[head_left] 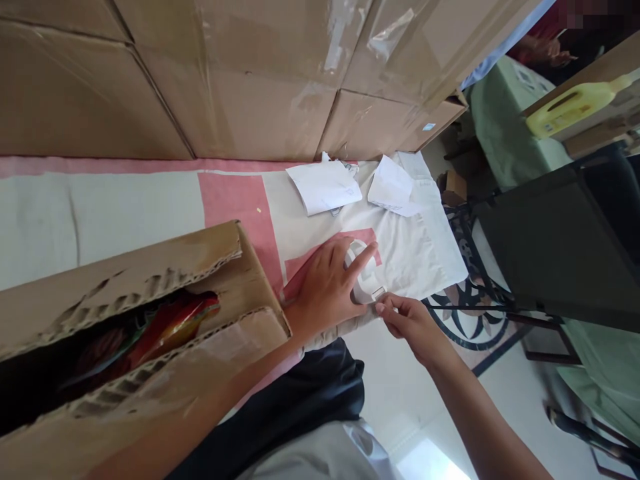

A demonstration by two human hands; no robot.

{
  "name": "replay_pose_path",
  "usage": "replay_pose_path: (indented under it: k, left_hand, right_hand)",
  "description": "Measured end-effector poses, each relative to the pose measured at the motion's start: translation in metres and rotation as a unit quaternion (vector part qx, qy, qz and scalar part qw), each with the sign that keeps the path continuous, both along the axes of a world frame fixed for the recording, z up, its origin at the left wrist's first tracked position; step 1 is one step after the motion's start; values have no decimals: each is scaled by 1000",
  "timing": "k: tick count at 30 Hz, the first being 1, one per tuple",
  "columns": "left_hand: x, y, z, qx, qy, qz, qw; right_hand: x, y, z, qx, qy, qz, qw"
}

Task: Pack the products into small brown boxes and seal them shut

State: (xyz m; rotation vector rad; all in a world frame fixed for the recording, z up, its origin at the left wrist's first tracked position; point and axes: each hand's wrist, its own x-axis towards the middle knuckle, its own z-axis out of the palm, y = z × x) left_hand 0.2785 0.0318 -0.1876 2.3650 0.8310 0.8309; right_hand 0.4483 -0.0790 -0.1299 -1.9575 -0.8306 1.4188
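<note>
A white, ring-shaped tape dispenser (369,285) sits at the front edge of the cloth-covered table (135,207). My left hand (325,283) is wrapped around it, with the thumb and fingers on either side. At its near right end, my right hand (407,323) is closed in a pinch, seemingly on the tape's end, which is too small to see clearly. Left of my hands stands a cardboard box (260,287) with a torn slot along its top. Through that slot shows a shiny red packet (175,323). My left forearm passes behind the box's near corner.
Stacked, taped cartons (265,113) wall off the table's far side. Two folded white papers, a left paper (325,187) and a right paper (393,187), lie before them. At right are a dark chair (560,247), a yellow bottle (573,110) and another person's hand (550,50).
</note>
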Motion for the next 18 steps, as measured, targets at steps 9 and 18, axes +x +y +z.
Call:
replay_pose_path:
  k: [9,18]
  left_hand:
    - [1,-2,-2,10,16,14,1000]
    - [2,-3,-4,15,2,23,1000]
  right_hand:
    - [-3,-2,-11,18,-65,14,998]
    - [-7,0,-16,49,-81,0,996]
